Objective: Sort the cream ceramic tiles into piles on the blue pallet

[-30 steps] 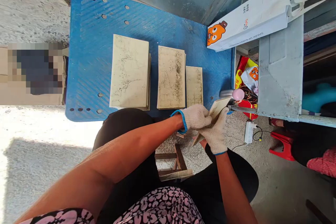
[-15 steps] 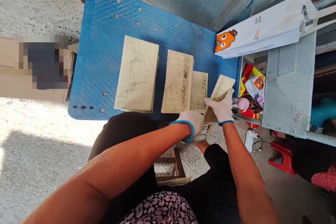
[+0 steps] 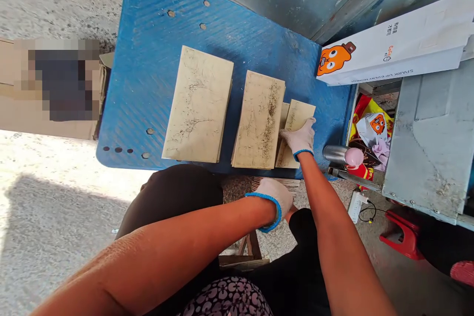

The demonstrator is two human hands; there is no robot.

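Note:
My right hand [image 3: 298, 138], in a white glove with a blue cuff, grips a narrow cream board [image 3: 301, 110] by its sides. This board lies over the smaller pile at the right of the blue table [image 3: 148, 69]. My gloved left hand [image 3: 276, 195] is below the table's front edge, beside a stack of thin boards [image 3: 294, 185] seen edge-on; its fingers are hidden. Left of the right hand lies a pile of speckled cream boards [image 3: 259, 118]. Farther left sits a wider pile of cream boards [image 3: 200, 103].
A white paper bag [image 3: 392, 39] leans at the back right. A steel flask with a pink lid [image 3: 335, 153] lies by the table's right edge, near a grey metal box [image 3: 429, 143]. A power strip [image 3: 355, 206] and a red stool [image 3: 402, 237] are on the floor.
My right hand has carried the narrow board left, from the table's right end onto the smaller pile. My left hand has come off that board and moved down to the stack below the edge.

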